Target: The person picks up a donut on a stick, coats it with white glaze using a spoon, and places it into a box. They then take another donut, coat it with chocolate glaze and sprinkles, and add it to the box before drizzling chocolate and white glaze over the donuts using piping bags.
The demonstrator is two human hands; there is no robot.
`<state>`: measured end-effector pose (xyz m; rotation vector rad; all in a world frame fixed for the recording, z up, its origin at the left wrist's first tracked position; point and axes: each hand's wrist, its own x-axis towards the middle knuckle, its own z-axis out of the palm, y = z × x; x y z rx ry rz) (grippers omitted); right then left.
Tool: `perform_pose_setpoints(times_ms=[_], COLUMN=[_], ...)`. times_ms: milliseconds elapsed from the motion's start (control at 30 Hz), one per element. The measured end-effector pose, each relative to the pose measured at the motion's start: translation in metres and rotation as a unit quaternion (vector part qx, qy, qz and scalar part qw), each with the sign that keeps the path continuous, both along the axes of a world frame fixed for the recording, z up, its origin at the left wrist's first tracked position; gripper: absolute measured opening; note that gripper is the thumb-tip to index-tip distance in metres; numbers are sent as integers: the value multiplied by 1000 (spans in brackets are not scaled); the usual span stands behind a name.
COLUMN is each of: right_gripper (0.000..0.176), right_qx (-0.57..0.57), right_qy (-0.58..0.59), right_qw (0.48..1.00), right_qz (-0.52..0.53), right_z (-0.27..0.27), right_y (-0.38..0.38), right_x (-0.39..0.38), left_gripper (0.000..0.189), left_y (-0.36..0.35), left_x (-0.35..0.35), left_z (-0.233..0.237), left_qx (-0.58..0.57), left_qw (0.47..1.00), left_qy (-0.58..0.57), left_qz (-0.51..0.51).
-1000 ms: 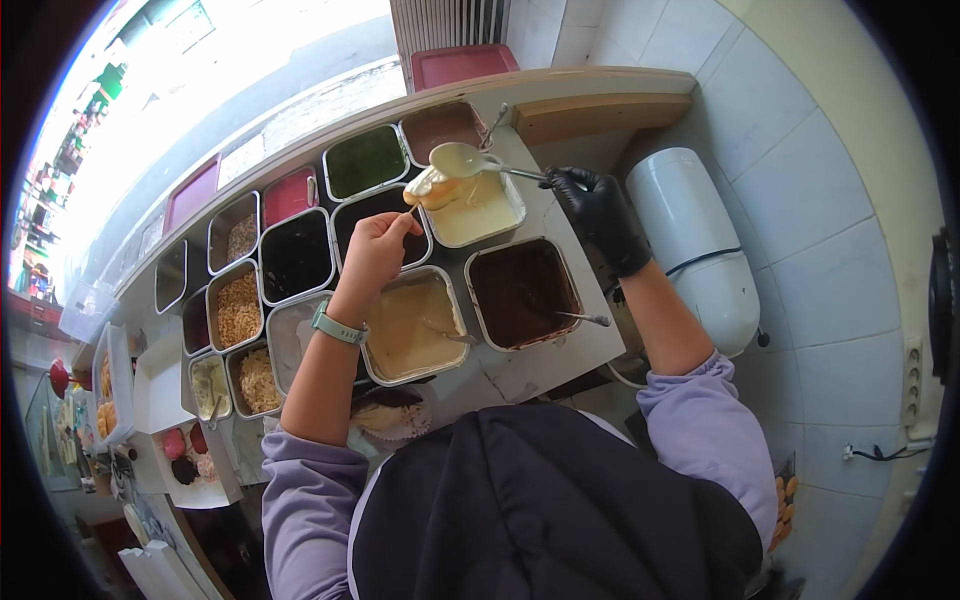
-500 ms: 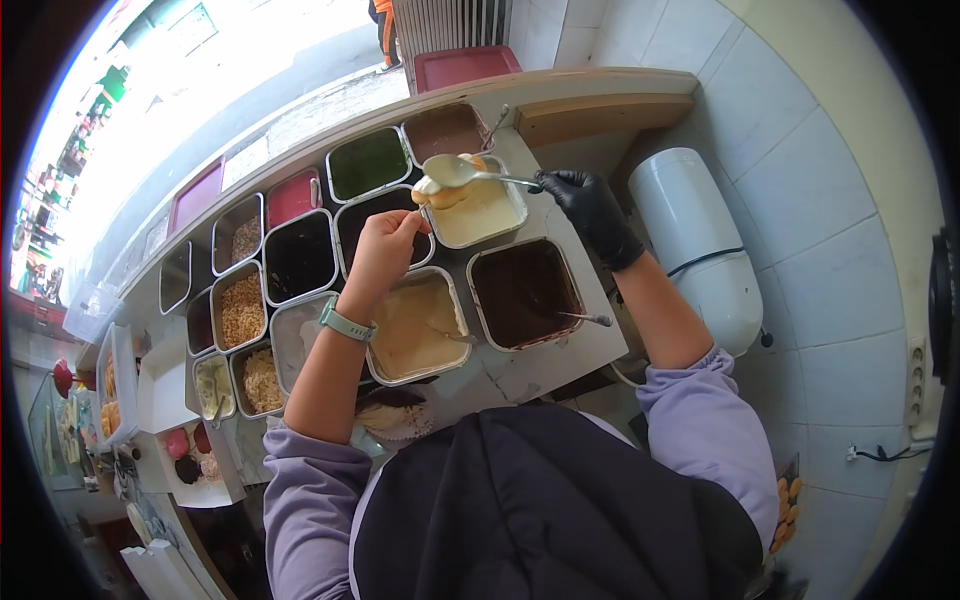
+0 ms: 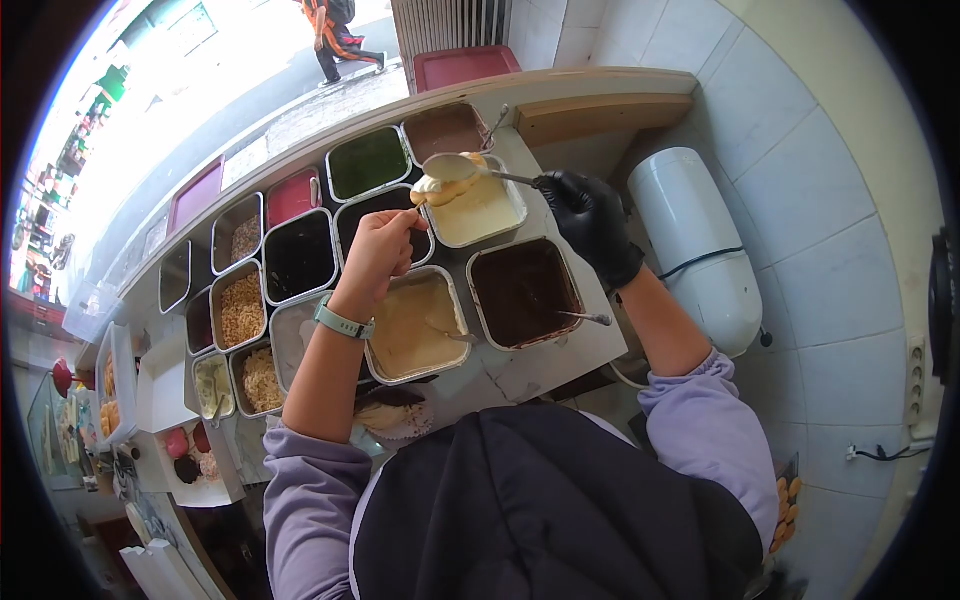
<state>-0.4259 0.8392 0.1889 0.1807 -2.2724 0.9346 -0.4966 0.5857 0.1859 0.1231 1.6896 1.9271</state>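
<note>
My left hand (image 3: 378, 250), bare with a watch on the wrist, pinches the near end of a pale golden piece of food (image 3: 432, 194), partly coated in cream. In my black-gloved right hand (image 3: 590, 215) is the handle of a metal spoon (image 3: 450, 168); its bowl lies over the food. Both are above the left part of a tray of pale yellow cream (image 3: 475, 218). Nearer to me are a tray of tan cream (image 3: 415, 325) and a tray of dark brown sauce (image 3: 525, 290), each with a utensil in it.
Several trays stand to the left, among them green cream (image 3: 368, 165) and chopped nuts (image 3: 243, 310). An open white box (image 3: 225, 480) holds coloured round pieces. A white appliance (image 3: 700, 250) is at the right. Outside, a person (image 3: 335, 35) walks past.
The spoon has tilted slightly over the food, and my right hand has shifted a little. The person outside has moved left and more fully into view.
</note>
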Motion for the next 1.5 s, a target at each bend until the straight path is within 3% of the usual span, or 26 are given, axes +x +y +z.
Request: perform_pose_setpoints(times_ms=[267, 567, 667, 767, 867, 1067, 1167, 1267, 1367, 1500], right_gripper=[7, 7, 8, 12, 17, 25, 25, 23, 22, 21], right_qx=[103, 51, -16, -1, -188, -266, -321, -326, -316, -316], right_qy=[72, 21, 52, 7, -39, -218, -215, -207, -288, -214], right_qw=[992, 997, 997, 998, 980, 938, 922, 922, 903, 924], right_qz=[-19, -51, -51, -70, -57, 40, 2, -3, 43, 24], right_z=[1, -4, -13, -16, -19, -17, -21, -16, -10, -14], right_y=[4, 15, 19, 23, 25, 6, 25, 30, 13, 19], right_x=[5, 5, -1, -4, -11, -4, -12, -10, -1, -4], left_gripper=[20, 20, 20, 20, 20, 20, 20, 19, 19, 19], left_y=[-5, -4, -4, -5, -3, 4, 2, -1, -1, -2], left_x=[-1, 2, 1, 3, 2, 4, 5, 3, 3, 3], left_z=[0, 4, 2, 1, 2, -1, -1, -3, -6, -4], left_qx=[18, 37, 38, 33, 24, 22, 32, 44, 55, 71], left_qw=[1000, 999, 999, 999, 1000, 1000, 999, 999, 998, 997], left_qy=[-22, -17, -18, -21, -13, 3, -4, -11, -15, -24], left_qz=[0, 1, -1, 0, 0, -1, 3, 6, 12, 13])
